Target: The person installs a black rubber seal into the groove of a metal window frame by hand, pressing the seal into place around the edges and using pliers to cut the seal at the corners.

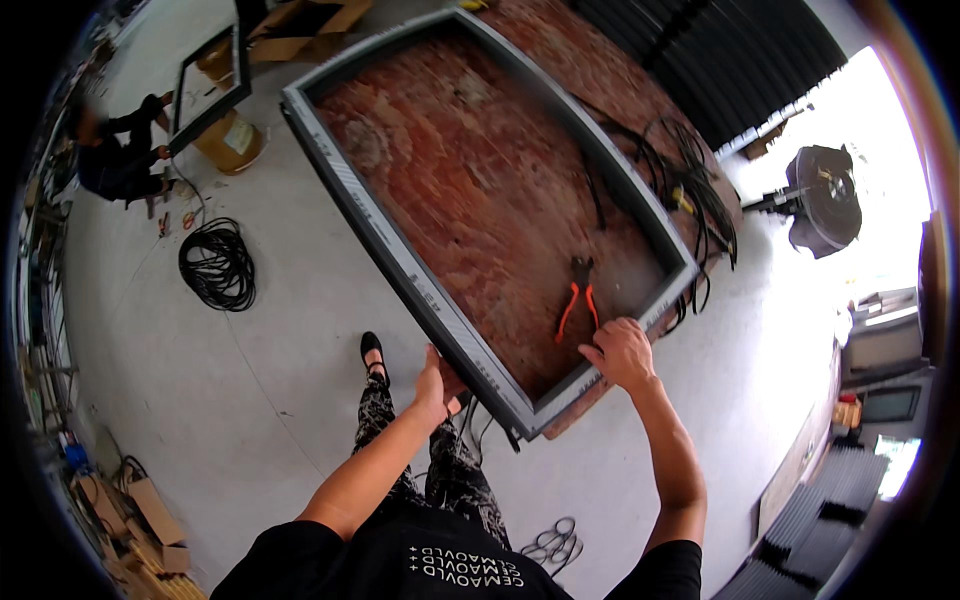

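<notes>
A large dark grey rectangular window frame (398, 262), partly covered with pale printed film, lies at a slant over a worn reddish-brown board tabletop (450, 170). My right hand (622, 352) grips the frame's near right side, thumb toward the inside. At the lower left side, my left hand (432, 388) holds the frame's outer edge; its thumb points up, and the other fingers are partly hidden beneath. Inside the frame's opening, close to my right hand, pliers (577, 297) with orange-red handles rest on the board.
Black cords or strips (690, 190) hang over the table's right edge. A floor fan (825, 200) stands beyond. Coiled black cord (217, 264) lies on the floor at left. Farther off, a person (120, 150) crouches holding another frame (210, 85). Dark profiles (715, 60) are stacked at the back.
</notes>
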The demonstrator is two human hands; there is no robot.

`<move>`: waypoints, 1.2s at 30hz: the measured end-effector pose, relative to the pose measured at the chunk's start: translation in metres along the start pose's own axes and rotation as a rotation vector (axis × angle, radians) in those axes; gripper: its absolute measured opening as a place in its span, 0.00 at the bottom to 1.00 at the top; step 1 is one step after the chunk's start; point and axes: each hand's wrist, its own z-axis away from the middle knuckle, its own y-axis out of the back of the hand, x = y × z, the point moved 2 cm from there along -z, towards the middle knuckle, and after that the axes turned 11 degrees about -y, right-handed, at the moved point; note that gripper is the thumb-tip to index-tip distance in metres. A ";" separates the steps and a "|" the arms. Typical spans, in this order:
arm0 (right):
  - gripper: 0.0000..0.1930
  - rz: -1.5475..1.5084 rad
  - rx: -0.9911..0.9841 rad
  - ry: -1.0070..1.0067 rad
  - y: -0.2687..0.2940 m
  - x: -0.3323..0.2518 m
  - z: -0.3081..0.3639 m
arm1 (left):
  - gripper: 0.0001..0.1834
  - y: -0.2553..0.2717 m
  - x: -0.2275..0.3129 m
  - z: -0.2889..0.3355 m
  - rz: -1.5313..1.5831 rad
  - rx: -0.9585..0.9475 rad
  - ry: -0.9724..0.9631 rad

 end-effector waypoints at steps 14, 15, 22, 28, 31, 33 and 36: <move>0.22 -0.026 0.126 -0.002 0.101 -0.002 0.045 | 0.25 -0.031 0.019 0.101 -0.262 0.055 -0.145; 0.22 -0.026 0.098 -0.057 0.110 0.002 0.055 | 0.24 -0.040 0.018 0.109 -0.267 0.022 -0.131; 0.20 -0.070 0.157 -0.248 0.098 -0.013 0.107 | 0.26 -0.046 0.026 0.069 -0.523 -0.097 -0.147; 0.22 -0.159 0.198 -0.354 0.038 -0.088 0.062 | 0.28 -0.049 0.124 -0.039 -0.679 -0.157 -0.292; 0.22 -0.254 0.125 -0.376 0.027 -0.140 0.017 | 0.24 -0.024 0.179 -0.071 -1.047 -0.141 -0.691; 0.22 -0.297 0.110 -0.385 0.013 -0.165 -0.006 | 0.26 -0.005 0.208 -0.061 -1.258 -0.164 -0.647; 0.23 -0.307 0.050 -0.417 -0.003 -0.181 -0.032 | 0.26 0.061 0.250 -0.004 -1.714 -0.427 -0.416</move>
